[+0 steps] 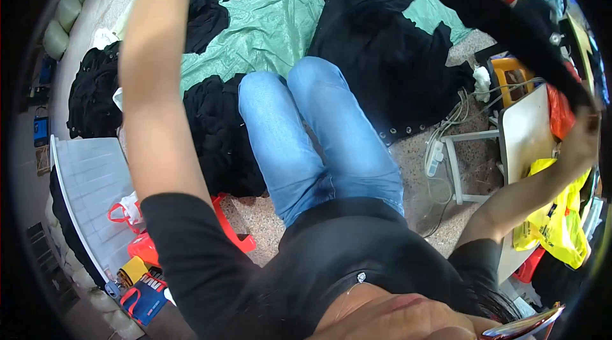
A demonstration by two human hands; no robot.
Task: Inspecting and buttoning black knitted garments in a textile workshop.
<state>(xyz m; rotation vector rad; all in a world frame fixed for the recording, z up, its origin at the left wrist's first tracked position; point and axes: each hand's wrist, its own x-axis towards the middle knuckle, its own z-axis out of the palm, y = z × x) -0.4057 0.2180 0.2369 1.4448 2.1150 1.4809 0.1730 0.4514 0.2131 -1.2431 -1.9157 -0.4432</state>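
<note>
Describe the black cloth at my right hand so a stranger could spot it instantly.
Find the green sheet spread beyond the jeans-clad knees. At its upper right, a long black cloth slants from the picture's top edge down to the right hand. Unlike the black garment lying partly on the sheet, it is held up in the air.

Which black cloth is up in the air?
The long cloth at the upper right, held up by the right hand. The other black cloths lie spread out or heaped below, on or beside the green sheet.
</note>
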